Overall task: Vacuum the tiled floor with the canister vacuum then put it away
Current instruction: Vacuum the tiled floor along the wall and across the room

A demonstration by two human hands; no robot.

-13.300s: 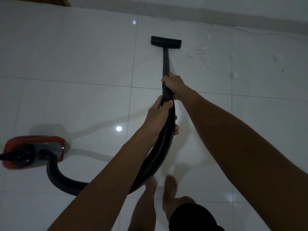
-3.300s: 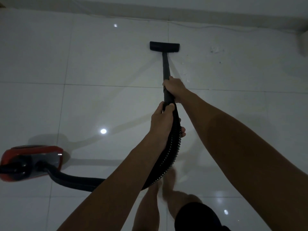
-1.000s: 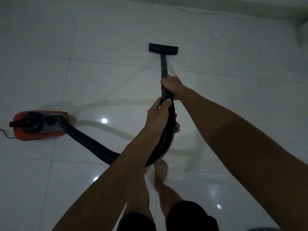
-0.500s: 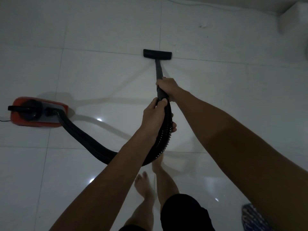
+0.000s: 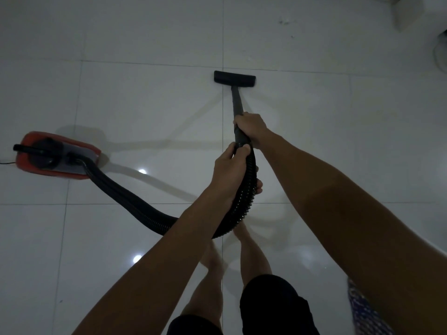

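A red canister vacuum (image 5: 55, 153) sits on the white tiled floor (image 5: 145, 105) at the left. Its black ribbed hose (image 5: 125, 194) curves across the floor and rises to my hands. My left hand (image 5: 229, 170) is closed around the hose's upper end. Just ahead of it, my right hand (image 5: 251, 128) grips the black wand (image 5: 237, 100). The flat black floor nozzle (image 5: 234, 78) rests on the tiles in front of me, beside a grout line. A few specks of debris (image 5: 284, 20) lie farther ahead on the right.
A white wall corner or base (image 5: 416, 13) stands at the top right. A patterned blue mat (image 5: 362, 310) shows at the lower right edge. My bare legs and feet (image 5: 217, 257) are below the hose. A thin power cord (image 5: 4, 163) leaves the canister at the left.
I have stepped backward, drawing the nozzle back from the wall. The debris patches seen earlier near the nozzle are gone from that spot. The canister now lies farther up at the left.
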